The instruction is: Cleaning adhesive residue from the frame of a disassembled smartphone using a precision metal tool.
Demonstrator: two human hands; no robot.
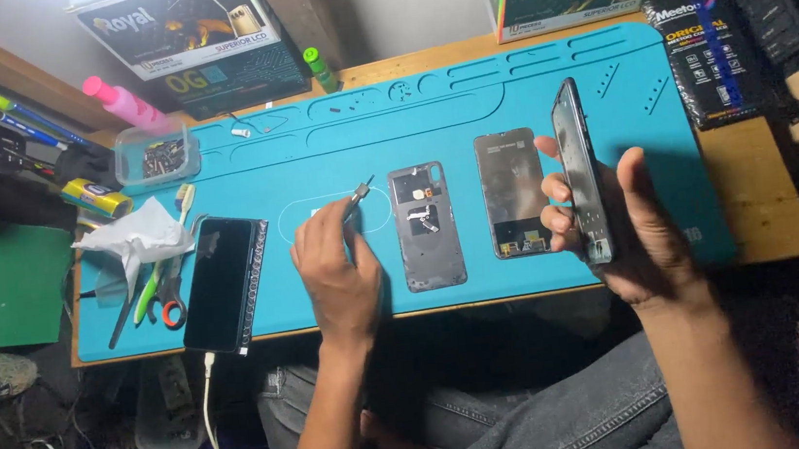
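Blue and big, the rubber mat [503, 83] covers most of the wooden table [758, 190], and all the work lies on it. At 3 o'clock the right hand [630, 232] is closed around a dark phone frame [581, 173], held up on its thin edge above the mat. To do this well, I think the frame should be held by its sides only, with no squeezing or bending. At 9 o'clock from it the left hand [336, 270] pinches a small metal tool [360, 192] between finger and thumb, tip up. Between the two hands lie a grey back cover [427, 227] and a dark screen panel [512, 194], flat and side by side; a careless elbow could knock them. Far at 9 o'clock a black phone [225, 285] rests with a white cable [210, 409] plugged in. Beside it sit crumpled tissue [132, 238], scissors [167, 296] and a toothbrush [184, 201]. At 11 o'clock a clear tub [157, 155] holds tiny parts, easy to spill.
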